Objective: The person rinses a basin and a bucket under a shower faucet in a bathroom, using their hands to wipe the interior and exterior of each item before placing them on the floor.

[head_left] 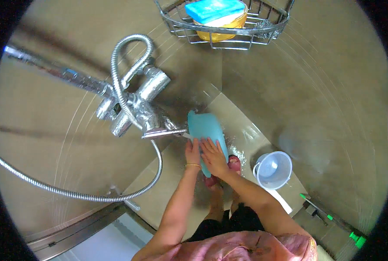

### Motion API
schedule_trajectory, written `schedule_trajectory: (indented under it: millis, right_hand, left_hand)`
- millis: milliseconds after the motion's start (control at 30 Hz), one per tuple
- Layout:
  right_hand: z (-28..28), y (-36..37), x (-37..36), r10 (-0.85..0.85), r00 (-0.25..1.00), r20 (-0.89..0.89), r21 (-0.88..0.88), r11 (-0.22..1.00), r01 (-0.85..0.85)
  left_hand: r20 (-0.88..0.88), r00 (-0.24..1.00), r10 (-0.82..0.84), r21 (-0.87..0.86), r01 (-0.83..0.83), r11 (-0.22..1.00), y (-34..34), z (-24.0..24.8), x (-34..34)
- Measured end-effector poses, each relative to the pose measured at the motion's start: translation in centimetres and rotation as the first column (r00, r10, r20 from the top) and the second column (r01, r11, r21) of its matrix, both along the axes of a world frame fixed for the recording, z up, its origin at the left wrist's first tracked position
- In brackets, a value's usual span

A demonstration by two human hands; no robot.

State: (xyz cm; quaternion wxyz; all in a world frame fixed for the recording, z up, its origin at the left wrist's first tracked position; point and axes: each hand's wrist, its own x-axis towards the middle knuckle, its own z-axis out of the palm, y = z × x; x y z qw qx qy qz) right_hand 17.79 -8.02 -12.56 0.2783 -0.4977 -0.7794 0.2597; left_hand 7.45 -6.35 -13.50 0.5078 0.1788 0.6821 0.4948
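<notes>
**Both hands holding a teal basin under the tap**

While the person is looking straight down, a teal plastic basin (pixel 205 132) is sitting at the centre of the frame, tilted on edge, with its upper rim just below the spout of a chrome tap (pixel 152 117). The left hand (pixel 193 153) is gripping the basin's lower left edge, fingers closed along the rim, a thin gold bangle (pixel 193 165) circling that wrist. The right hand (pixel 213 157) is lying flat against the basin's outer face, fingers spread and pressing on it rather than curled round it. Both forearms are coming up from the lower edge of the frame, above a pink garment (pixel 246 250).

Left of centre, the tap body is gleaming, and a ribbed metal shower hose (pixel 115 78) is looping up from it and sweeping down across the lower left. At the top of the frame a wire basket (pixel 220 32) is hanging on the wall, holding a blue sponge (pixel 213 9) on a yellow dish (pixel 222 35).

Right of the hands, a small pale blue bucket (pixel 272 169) with a white handle is standing on the wet tiled floor (pixel 246 126). Below the basin, feet in red sandals (pixel 234 163) are partly showing. In the lower right corner a long-handled tool with green fittings (pixel 333 222) is lying near the wall.
</notes>
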Motion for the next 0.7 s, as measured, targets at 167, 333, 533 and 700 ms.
schedule_trajectory:
  millis: [167,333,533,700]
  right_hand:
    - [2.0,6.1,-3.6,0.118,0.984,0.133,0.058,0.99,-0.126]
    - [-1.5,8.2,-6.9,0.282,0.956,-0.086,0.206,0.943,-0.26]
    - [-1.6,15.7,-5.8,0.305,0.95,0.065,-0.724,0.67,-0.165]
    - [-1.3,5.1,-5.0,0.096,0.989,-0.109,-0.191,0.975,-0.116]
  left_hand:
    - [0.018,0.972,0.235,0.118,-0.235,0.965,-1.9,-1.6,-0.8]
    - [0.005,0.954,0.299,0.179,-0.295,0.939,-0.2,1.1,-2.0]
    - [-0.281,0.945,0.168,0.141,-0.133,0.981,-3.4,0.5,-1.7]
    - [-0.036,0.904,0.427,0.053,-0.425,0.904,-2.8,0.1,-3.4]
